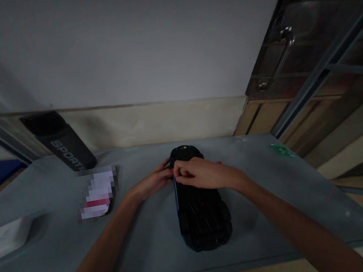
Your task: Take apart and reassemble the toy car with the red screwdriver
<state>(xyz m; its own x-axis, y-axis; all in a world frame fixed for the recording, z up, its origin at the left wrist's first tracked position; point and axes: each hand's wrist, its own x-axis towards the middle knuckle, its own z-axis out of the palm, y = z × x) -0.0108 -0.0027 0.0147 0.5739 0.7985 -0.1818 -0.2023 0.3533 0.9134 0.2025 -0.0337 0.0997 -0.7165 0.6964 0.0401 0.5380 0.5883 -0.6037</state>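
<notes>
A black toy car (204, 216) lies upside down on the grey table, its dark underside facing up and its length pointing away from me. My left hand (153, 183) holds the car's left side near the far end, with its fingertips partly hidden behind the edge. Over the far half of the underside, my right hand (205, 172) is closed in a pinch. Whatever sits between those fingers, if anything, is too small or hidden to make out. A small red bit (220, 162) shows just beyond my right hand.
On the left stand a dark sports bottle (67, 144), a phone (100, 192) with a blurred screen, and a white case-like object (3, 240). A green transparent piece (281, 150) lies at the table's right. Metal frame posts and a wall bound the grey table (146, 254).
</notes>
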